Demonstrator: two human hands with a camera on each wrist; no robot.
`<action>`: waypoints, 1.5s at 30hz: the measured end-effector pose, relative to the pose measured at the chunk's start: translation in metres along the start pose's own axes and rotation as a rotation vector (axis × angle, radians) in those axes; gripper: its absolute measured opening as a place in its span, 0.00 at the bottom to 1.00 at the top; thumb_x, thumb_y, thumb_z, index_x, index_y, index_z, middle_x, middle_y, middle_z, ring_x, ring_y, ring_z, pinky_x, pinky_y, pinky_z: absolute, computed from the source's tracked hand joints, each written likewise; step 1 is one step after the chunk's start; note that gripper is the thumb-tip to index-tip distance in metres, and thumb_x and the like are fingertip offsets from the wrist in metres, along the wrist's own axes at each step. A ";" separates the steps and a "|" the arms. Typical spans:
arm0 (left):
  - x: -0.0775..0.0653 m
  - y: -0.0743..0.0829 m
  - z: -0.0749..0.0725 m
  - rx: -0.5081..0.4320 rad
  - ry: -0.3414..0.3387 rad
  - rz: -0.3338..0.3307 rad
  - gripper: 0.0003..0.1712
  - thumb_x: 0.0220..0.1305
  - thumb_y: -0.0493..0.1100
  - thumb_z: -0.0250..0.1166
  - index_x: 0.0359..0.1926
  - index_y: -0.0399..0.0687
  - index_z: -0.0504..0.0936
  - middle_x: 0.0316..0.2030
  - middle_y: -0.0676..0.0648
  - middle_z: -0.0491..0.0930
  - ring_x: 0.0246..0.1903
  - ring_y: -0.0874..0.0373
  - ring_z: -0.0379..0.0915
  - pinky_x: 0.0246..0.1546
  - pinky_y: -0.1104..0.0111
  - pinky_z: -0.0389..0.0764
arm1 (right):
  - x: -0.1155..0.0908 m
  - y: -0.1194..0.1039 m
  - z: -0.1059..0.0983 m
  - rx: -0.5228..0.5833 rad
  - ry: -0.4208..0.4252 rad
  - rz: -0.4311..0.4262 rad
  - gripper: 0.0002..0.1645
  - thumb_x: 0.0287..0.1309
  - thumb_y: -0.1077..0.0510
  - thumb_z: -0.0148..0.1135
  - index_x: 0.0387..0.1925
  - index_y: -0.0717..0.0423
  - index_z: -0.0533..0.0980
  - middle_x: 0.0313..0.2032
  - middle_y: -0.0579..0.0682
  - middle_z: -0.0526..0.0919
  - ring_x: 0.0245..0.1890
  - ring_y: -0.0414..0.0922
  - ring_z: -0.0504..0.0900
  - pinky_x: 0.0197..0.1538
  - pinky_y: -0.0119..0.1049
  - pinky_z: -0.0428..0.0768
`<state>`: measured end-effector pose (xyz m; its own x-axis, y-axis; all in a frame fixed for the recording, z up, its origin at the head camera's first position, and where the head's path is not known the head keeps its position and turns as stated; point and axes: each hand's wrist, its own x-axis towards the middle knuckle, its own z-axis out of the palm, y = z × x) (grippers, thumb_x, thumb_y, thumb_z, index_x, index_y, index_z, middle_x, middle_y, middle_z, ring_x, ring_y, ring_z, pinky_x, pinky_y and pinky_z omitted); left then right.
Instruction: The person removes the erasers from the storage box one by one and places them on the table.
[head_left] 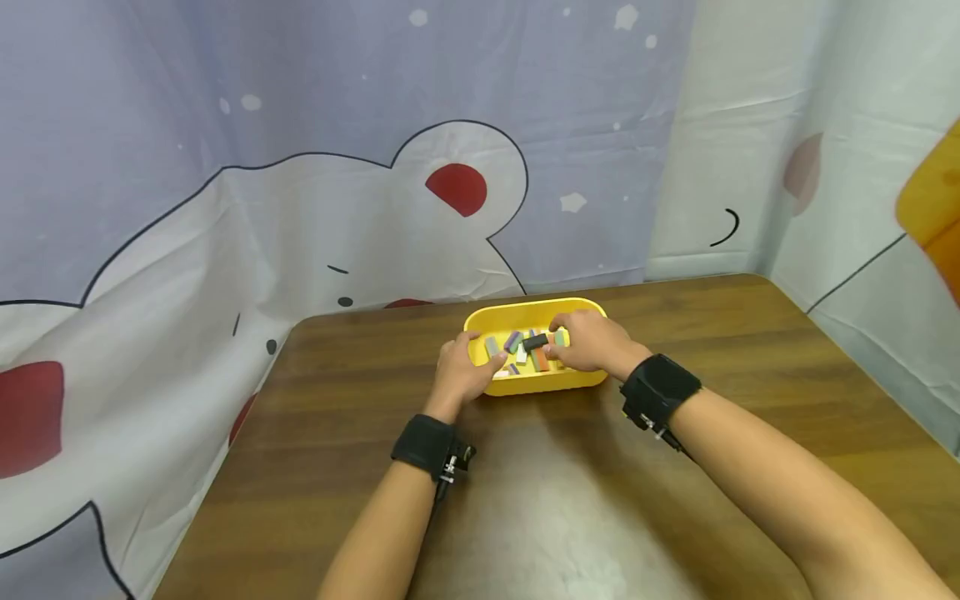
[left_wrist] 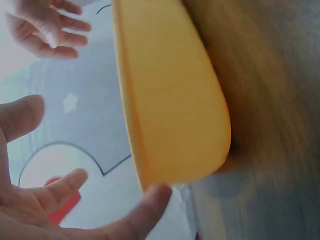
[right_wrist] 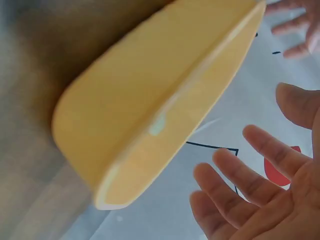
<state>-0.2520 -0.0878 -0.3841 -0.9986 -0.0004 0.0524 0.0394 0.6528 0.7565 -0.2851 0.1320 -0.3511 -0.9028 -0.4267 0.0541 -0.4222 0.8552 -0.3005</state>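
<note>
A yellow plastic tub (head_left: 547, 382) stands on the table and holds several small coloured blocks. Among them are a black block (head_left: 535, 342), a grey block (head_left: 492, 347), a white block (head_left: 521, 355) and an orange block (head_left: 542, 359). My left hand (head_left: 462, 369) hovers at the tub's left end, fingers spread; one fingertip (left_wrist: 161, 194) overlaps the tub's corner in the left wrist view, and touch cannot be told. Over the right end is my right hand (head_left: 592, 340), its fingers (right_wrist: 230, 197) apart and slightly bent, holding nothing in the right wrist view.
The brown wooden table (head_left: 315, 467) carries the tub near its far edge. Behind it hangs a printed curtain (head_left: 315, 225) with white bear shapes, which also runs along the left and right sides. A black band (head_left: 660, 390) with a camera sits on each wrist.
</note>
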 end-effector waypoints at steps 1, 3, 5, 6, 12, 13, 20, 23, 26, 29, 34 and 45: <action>-0.001 -0.001 -0.002 -0.018 -0.004 -0.016 0.36 0.62 0.53 0.66 0.67 0.42 0.68 0.63 0.32 0.64 0.61 0.38 0.62 0.59 0.48 0.66 | 0.003 -0.001 -0.002 -0.002 -0.017 -0.001 0.27 0.62 0.46 0.62 0.54 0.61 0.77 0.51 0.59 0.81 0.50 0.56 0.78 0.50 0.52 0.76; -0.003 -0.004 -0.006 -0.053 -0.023 -0.048 0.35 0.62 0.51 0.67 0.66 0.42 0.68 0.64 0.32 0.63 0.63 0.38 0.59 0.60 0.48 0.65 | 0.009 -0.003 -0.006 -0.003 -0.052 -0.004 0.25 0.62 0.48 0.63 0.54 0.60 0.77 0.51 0.58 0.81 0.51 0.56 0.78 0.51 0.51 0.75; -0.004 -0.008 -0.009 -0.091 -0.040 -0.076 0.35 0.62 0.50 0.68 0.66 0.43 0.69 0.65 0.34 0.63 0.64 0.39 0.59 0.60 0.48 0.65 | 0.016 -0.004 -0.008 -0.007 -0.095 0.000 0.24 0.63 0.49 0.62 0.54 0.60 0.77 0.48 0.58 0.82 0.47 0.56 0.79 0.51 0.50 0.75; -0.004 -0.010 -0.010 -0.111 -0.048 -0.084 0.34 0.62 0.49 0.68 0.66 0.43 0.69 0.65 0.34 0.64 0.64 0.40 0.60 0.59 0.49 0.67 | 0.018 -0.005 -0.010 -0.005 -0.120 0.006 0.24 0.63 0.50 0.62 0.55 0.60 0.77 0.47 0.58 0.82 0.45 0.55 0.80 0.51 0.50 0.76; -0.005 -0.020 -0.008 -0.284 -0.105 -0.167 0.29 0.62 0.40 0.68 0.63 0.41 0.71 0.58 0.32 0.69 0.42 0.44 0.79 0.45 0.56 0.80 | 0.034 -0.007 -0.010 -0.002 -0.241 0.049 0.22 0.63 0.51 0.62 0.54 0.61 0.78 0.52 0.62 0.79 0.51 0.59 0.77 0.50 0.49 0.76; -0.005 -0.022 -0.007 -0.311 -0.111 -0.180 0.28 0.62 0.39 0.68 0.62 0.40 0.71 0.57 0.31 0.69 0.39 0.45 0.81 0.44 0.56 0.80 | 0.036 -0.007 -0.009 -0.003 -0.253 0.051 0.22 0.63 0.52 0.63 0.54 0.60 0.78 0.54 0.62 0.78 0.53 0.60 0.75 0.50 0.48 0.76; -0.010 -0.034 0.001 -0.403 -0.111 -0.207 0.27 0.60 0.34 0.68 0.60 0.36 0.73 0.49 0.34 0.71 0.37 0.50 0.80 0.43 0.58 0.81 | 0.046 -0.007 0.003 -0.037 -0.310 0.066 0.19 0.60 0.55 0.65 0.50 0.60 0.80 0.48 0.57 0.81 0.51 0.57 0.75 0.48 0.45 0.77; -0.012 -0.036 0.004 -0.455 -0.107 -0.219 0.26 0.60 0.32 0.68 0.59 0.34 0.73 0.47 0.35 0.72 0.39 0.50 0.78 0.44 0.60 0.81 | 0.050 -0.007 0.007 -0.048 -0.331 0.073 0.16 0.59 0.57 0.66 0.48 0.60 0.81 0.45 0.54 0.82 0.48 0.54 0.76 0.47 0.43 0.77; -0.014 -0.037 0.005 -0.465 -0.089 -0.227 0.25 0.59 0.31 0.68 0.58 0.34 0.75 0.48 0.36 0.73 0.41 0.50 0.75 0.44 0.61 0.80 | 0.055 -0.009 0.011 -0.054 -0.352 0.071 0.14 0.58 0.60 0.66 0.47 0.58 0.82 0.44 0.52 0.82 0.45 0.51 0.77 0.46 0.42 0.77; -0.016 -0.037 0.006 -0.435 -0.069 -0.223 0.24 0.58 0.32 0.69 0.57 0.36 0.76 0.48 0.37 0.74 0.41 0.50 0.73 0.40 0.65 0.79 | 0.058 -0.012 0.016 -0.062 -0.361 0.063 0.12 0.57 0.61 0.67 0.44 0.58 0.82 0.43 0.51 0.82 0.41 0.49 0.77 0.43 0.39 0.77; -0.018 -0.037 0.009 -0.445 -0.068 -0.212 0.23 0.57 0.31 0.69 0.55 0.35 0.76 0.44 0.39 0.74 0.40 0.50 0.71 0.38 0.66 0.79 | 0.056 -0.016 0.022 -0.035 -0.380 0.102 0.11 0.56 0.67 0.66 0.42 0.58 0.82 0.42 0.52 0.81 0.34 0.46 0.78 0.35 0.35 0.78; -0.015 -0.033 0.009 -0.493 -0.074 -0.227 0.24 0.58 0.29 0.68 0.56 0.35 0.76 0.44 0.39 0.72 0.40 0.51 0.71 0.38 0.68 0.79 | 0.053 -0.018 0.026 -0.132 -0.361 0.048 0.13 0.48 0.76 0.64 0.34 0.58 0.82 0.31 0.49 0.78 0.29 0.45 0.77 0.28 0.31 0.77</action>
<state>-0.2383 -0.1026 -0.4159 -0.9830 -0.0345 -0.1802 -0.1834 0.2102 0.9603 -0.3233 0.0862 -0.3671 -0.8448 -0.4413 -0.3024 -0.4085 0.8972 -0.1680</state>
